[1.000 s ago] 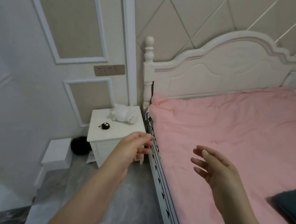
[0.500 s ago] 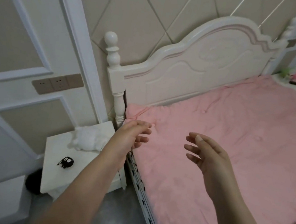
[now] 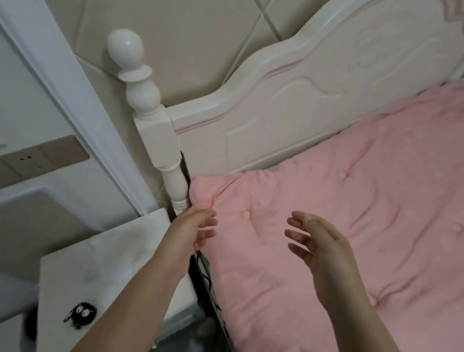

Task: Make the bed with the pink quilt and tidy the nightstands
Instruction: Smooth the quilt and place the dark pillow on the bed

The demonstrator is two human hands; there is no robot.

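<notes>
While both hands hover open, the left hand [image 3: 191,229] is nearer the quilt [image 3: 366,223] corner than the right hand [image 3: 319,246].

This is a bedroom in a home. A bed with a carved white headboard [image 3: 309,97] and a turned corner post [image 3: 144,96] carries a pink quilt [image 3: 366,223]. A white nightstand [image 3: 113,263] stands just beside it, and the wall behind has padded beige panels [image 3: 173,5] and wall sockets [image 3: 24,161].
</notes>
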